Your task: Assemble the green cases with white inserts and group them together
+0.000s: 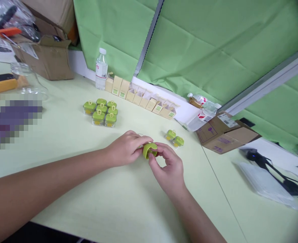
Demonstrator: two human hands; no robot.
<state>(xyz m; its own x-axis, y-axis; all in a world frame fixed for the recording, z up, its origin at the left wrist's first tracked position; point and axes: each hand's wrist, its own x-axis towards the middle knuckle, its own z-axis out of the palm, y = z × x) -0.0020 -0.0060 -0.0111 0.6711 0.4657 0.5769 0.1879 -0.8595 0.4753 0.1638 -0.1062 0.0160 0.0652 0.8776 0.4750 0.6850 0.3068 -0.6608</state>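
Over the middle of the table, both hands are closed on a small green lid (150,150), hollow side partly facing me. My left hand (126,148) pinches its left edge between thumb and fingers; what else those fingers may hold is hidden. The thumb of my right hand (168,166) presses at the lid's hollow side, with its forefinger along the far rim. Just beyond the right hand stand two small transparent boxes with green looped lids (174,138). Several more of these green-lidded boxes (100,113) are grouped beyond my left hand.
Along the back runs a row of small beige cartons (138,96), several with open tops. A water bottle (101,69) stands at its left end; more bottles (203,108) lie near a cardboard box (224,133). Black cables (277,172) lie right, a glass jar (28,81) left.
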